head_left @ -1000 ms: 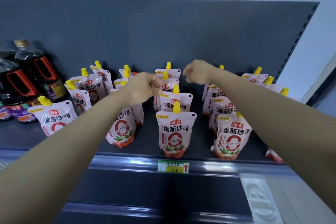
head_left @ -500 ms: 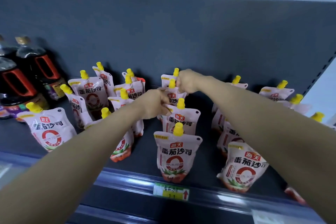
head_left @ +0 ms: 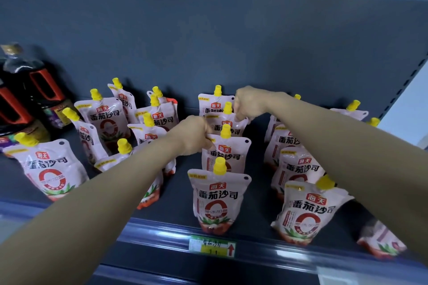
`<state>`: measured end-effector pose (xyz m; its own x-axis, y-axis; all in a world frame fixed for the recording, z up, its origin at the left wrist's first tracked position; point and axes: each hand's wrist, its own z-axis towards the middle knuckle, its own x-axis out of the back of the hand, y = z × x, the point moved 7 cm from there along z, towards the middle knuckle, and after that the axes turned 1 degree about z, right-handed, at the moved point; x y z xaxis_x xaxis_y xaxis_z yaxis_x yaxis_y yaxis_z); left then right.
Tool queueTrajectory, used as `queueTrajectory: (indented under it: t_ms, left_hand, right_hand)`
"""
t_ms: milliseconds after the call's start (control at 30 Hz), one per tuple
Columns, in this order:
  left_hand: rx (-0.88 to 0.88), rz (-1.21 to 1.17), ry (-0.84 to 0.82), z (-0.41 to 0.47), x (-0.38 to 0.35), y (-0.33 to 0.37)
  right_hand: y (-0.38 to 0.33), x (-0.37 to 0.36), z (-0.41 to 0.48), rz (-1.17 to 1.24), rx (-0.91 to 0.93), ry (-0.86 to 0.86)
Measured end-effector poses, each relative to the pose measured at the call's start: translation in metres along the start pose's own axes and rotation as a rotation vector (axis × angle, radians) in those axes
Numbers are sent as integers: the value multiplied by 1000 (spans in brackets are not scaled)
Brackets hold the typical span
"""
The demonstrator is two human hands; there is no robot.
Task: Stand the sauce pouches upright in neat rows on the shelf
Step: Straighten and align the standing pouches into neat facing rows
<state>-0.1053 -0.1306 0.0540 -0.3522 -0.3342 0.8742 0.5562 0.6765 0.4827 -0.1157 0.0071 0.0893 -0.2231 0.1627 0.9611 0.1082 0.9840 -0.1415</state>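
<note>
Several white-and-red sauce pouches with yellow caps stand on the dark shelf point(head_left: 176, 203). The middle column is straight, with its front pouch point(head_left: 218, 199) upright at the edge. My right hand point(head_left: 250, 104) pinches the top right corner of the third pouch back point(head_left: 228, 126). My left hand point(head_left: 193, 134) is closed at the left top corners of that pouch and the one in front of it point(head_left: 228, 154); I cannot tell which of the two it grips. The left group point(head_left: 104, 120) leans unevenly. The right column point(head_left: 305, 213) tilts a little.
Dark soy sauce bottles point(head_left: 34, 90) with red handles stand at the far left. One pouch point(head_left: 382, 240) lies flat at the shelf's front right corner. A green-and-yellow price tag point(head_left: 212, 247) sits on the front rail. A grey back panel closes the shelf behind.
My right hand moved left from the right column onto the rear pouches of the middle column. My left hand stayed at the middle column's left side. The camera came closer.
</note>
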Motion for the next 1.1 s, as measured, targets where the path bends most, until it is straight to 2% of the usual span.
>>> queueTrajectory:
  t_ms: [167, 233, 333, 400, 467, 733, 933, 1100]
  left_hand:
    - [-29, 3, -150, -5, -4, 1]
    - [-63, 2, -215, -8, 4, 4]
    - [-37, -104, -109, -3, 31, 3]
    - [-28, -83, 27, 5, 45, 2]
    - [-24, -42, 89, 14, 46, 0]
    - [-26, -63, 61, 50, 17, -1]
    - [33, -217, 120, 65, 13, -7]
    - [54, -183, 121, 69, 9, -4]
  right_hand:
    - [4, 3, -2, 141, -59, -128]
    - [4, 14, -2, 212, -63, -118]
    - [6, 32, 8, 256, -51, 32]
    - [7, 33, 17, 193, -50, 109]
    - [5, 26, 25, 133, -51, 138]
    - [6, 18, 41, 31, -24, 161]
    - [31, 24, 38, 72, -74, 175]
    - [37, 23, 34, 116, -84, 161]
